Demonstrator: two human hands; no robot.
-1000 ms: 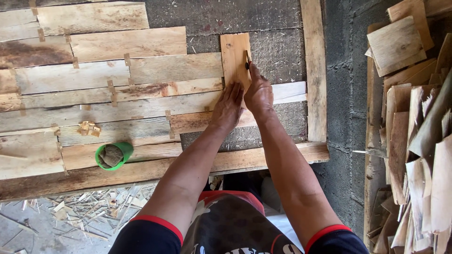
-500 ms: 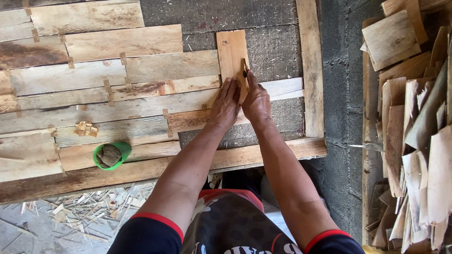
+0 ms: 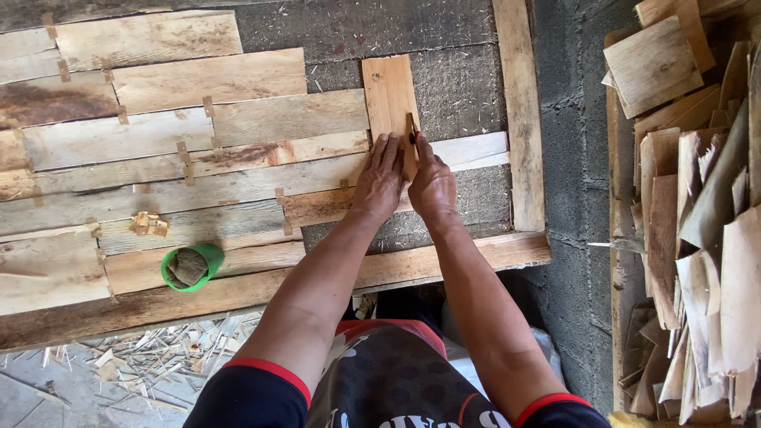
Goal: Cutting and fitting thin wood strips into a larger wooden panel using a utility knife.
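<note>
Seen from above, a left hand (image 3: 379, 181) presses flat, fingers together, on a short upright board (image 3: 390, 99) lying across rows of wood strips (image 3: 238, 119) on the tabletop (image 3: 444, 71). The right hand (image 3: 432, 186) pinches a small dark-tipped tool (image 3: 412, 135) against the board's right edge. The board could slide if pressure eases. Bare tabletop lies open around it; a frame plank (image 3: 519, 111) bounds the right.

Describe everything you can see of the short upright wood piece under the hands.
The short wood piece is a thin, pale orange-brown rectangular veneer slat with visible grain. It lies flat, long side running away from the person, crossing the horizontal veneer strips on the grey work surface. Its lower end is covered by the left hand, pressed flat on it, and the right hand, which holds a small dark tool against its right edge.
</note>
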